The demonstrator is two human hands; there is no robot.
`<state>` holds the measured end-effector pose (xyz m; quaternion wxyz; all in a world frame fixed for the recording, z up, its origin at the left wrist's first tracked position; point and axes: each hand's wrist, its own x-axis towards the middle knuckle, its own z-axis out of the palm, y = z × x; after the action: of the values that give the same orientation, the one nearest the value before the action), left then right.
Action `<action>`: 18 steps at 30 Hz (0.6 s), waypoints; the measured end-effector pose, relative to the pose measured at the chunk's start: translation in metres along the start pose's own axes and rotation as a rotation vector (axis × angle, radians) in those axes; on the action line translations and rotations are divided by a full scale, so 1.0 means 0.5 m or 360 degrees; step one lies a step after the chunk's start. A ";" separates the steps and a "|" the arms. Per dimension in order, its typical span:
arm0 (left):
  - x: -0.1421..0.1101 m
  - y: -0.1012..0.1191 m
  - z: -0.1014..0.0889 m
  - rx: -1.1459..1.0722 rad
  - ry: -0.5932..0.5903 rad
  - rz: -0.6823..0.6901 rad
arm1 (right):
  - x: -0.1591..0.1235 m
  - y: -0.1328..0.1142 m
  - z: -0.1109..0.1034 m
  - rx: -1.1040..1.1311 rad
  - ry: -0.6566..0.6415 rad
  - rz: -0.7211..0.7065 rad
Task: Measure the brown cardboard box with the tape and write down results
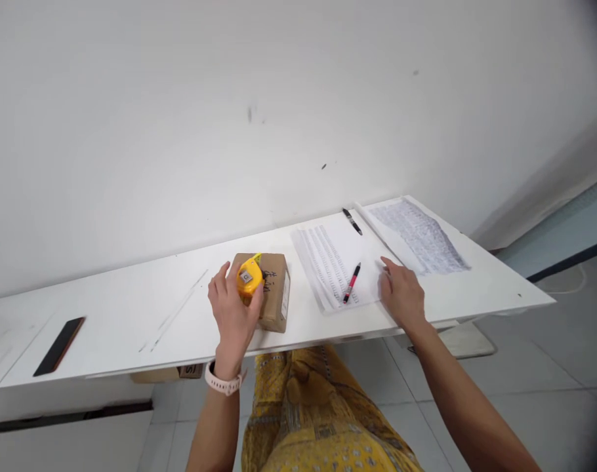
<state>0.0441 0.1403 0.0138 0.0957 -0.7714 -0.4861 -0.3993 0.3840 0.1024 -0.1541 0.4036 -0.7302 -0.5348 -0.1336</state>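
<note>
My left hand (pixel 233 303) is closed around a yellow tape measure (pixel 250 278), holding it over a small brown cardboard box (pixel 275 311) with dark handwriting on top. A pale pink watch band circles that wrist. My right hand (pixel 401 293) is by the right edge of a printed sheet (pixel 328 262), its index finger stretched out and nothing visible in it. On the sheet, left of this hand, lies a red and black pen (pixel 351 283).
A black pen (pixel 352 221) lies at the sheet's top edge. Further right is a densely handwritten page (pixel 416 236). A dark flat bar (pixel 59 346) rests at the left of the white table (pixel 126 314), which stands against a wall.
</note>
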 end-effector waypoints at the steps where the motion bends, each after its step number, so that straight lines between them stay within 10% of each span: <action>1: 0.003 -0.020 0.004 -0.0034 -0.0052 -0.0090 | -0.002 -0.015 -0.009 0.0040 0.0100 0.0031; 6: -0.025 -0.026 0.004 -0.0594 -0.0040 -0.0488 | -0.032 -0.166 -0.071 0.0681 0.0169 0.0117; 12: -0.102 0.055 -0.055 -0.1837 -0.0220 -0.0818 | -0.026 -0.358 -0.145 0.1835 -0.0877 0.0321; 18: -0.161 0.062 -0.076 -0.2060 -0.0062 -0.1195 | -0.011 -0.441 -0.170 0.2085 -0.1242 0.0258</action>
<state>0.0330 0.0502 -0.0106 -0.5288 -0.4627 -0.3863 -0.5976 0.2061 0.0587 -0.0049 0.5445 -0.3732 -0.5532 0.5081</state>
